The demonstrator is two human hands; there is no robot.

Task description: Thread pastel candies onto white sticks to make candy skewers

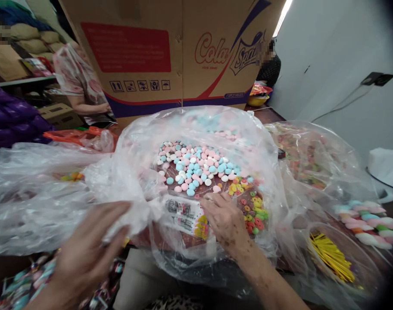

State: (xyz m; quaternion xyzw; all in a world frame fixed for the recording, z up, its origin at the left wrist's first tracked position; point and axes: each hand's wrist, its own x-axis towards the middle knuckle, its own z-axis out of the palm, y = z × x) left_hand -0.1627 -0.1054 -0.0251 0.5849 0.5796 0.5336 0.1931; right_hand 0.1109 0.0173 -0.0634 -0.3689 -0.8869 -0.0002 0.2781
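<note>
One printed pkt (186,215), right edge at R-hand fingers (212,208).

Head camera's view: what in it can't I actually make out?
In the head view:
Right hand: its fingertips are hidden by its own knuckles, so its grip is unclear.
Left hand: blurred; whether it grips the cloudy translucent plastic bag is unclear.
Red rectangular panel: its print is too blurred to read.
Pink, blue and white round candies: the rearmost are veiled by plastic.
</note>
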